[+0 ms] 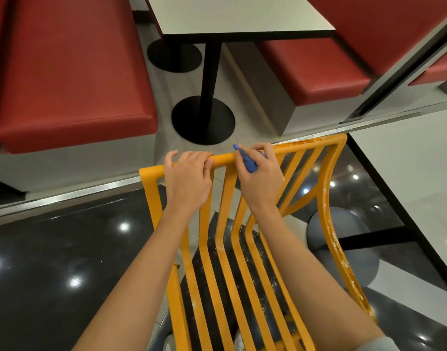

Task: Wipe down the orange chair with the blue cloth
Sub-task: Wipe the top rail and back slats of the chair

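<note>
Slatted orange plastic chair (225,249), rigid and probably light, standing on the glossy dark floor (65,262): left hand (187,178) curls over its top rail to steady it while right hand (260,178) pinches the soft bunched blue cloth (247,160) against that rail.

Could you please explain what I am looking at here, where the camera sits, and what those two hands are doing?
There is no machine here: a person wears one wide-angle camera on the head, looking forward and down, so you see their own two arms reaching out. Both hands are on the top rail of an orange chair with a slatted back. The left hand grips the bare rail. The right hand holds a bunched blue cloth against the rail, apparently to wipe it. White specks show along the chair's right edge. Beyond the chair stand a white table on a black pedestal and red benches on either side. The dark floor is glossy and reflects ceiling lights.
</note>
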Demonstrator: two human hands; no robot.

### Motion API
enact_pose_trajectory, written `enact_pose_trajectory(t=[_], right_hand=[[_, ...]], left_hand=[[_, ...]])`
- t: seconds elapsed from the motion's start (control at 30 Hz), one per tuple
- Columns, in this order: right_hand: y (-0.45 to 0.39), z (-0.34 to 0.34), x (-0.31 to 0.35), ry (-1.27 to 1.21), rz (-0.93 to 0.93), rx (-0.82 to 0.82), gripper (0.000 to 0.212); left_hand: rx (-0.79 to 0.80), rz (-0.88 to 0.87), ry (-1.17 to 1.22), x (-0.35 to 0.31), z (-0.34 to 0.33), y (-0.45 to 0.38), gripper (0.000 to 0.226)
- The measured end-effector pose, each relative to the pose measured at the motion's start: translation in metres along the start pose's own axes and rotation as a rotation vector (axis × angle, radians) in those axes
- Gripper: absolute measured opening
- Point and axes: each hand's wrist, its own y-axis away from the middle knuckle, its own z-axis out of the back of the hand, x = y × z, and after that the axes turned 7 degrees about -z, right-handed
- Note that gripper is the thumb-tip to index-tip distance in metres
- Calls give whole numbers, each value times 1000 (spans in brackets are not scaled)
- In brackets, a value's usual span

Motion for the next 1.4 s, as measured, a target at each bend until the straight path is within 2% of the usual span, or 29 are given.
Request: enact_pose_trajectory(t=[0.07,0.13,0.27,0.4,0.53,0.6,0.73,0.87,0.93,1.03,1.1,1.23,1.3,1.4], right_hand=[[20,-6,2,-45,106,82,25],[24,-1,-12,-45,162,89,26],[10,2,-19,-121,-46,-81,23],[29,-9,-9,-116,93,29,27],[2,-2,-4,-34,16,-64,18],[-1,-2,10,54,51,-15,17],[1,11,5,202,251,140,19],[-36,24,2,237,69,194,25],[-39,15,19,283,156,306,27],[-29,10,30,174,325,464,28],[-31,18,15,112,331,466,26],[-55,24,-8,131,129,334,24],[-50,16,4,144,150,354,23],[-22,10,11,53,277,400,26]], left_hand=[[3,-1,-3,1,0,1,32],[3,10,3,0,1,0,32],[-4,33,15,-5,1,-1,31],[-4,20,-2,-3,0,1,31],[-13,6,-21,-5,1,0,30],[-19,3,-39,-4,1,0,29],[-15,-11,-49,-3,0,1,31],[-8,1,-33,-4,0,0,30],[-18,-5,-39,-4,-1,1,32],[-25,-3,-54,-3,0,2,36],[-14,-2,-53,-3,1,2,34],[-15,13,-27,-5,1,0,30],[-23,11,-37,-5,1,1,29],[-23,-3,-60,-2,0,2,30]])
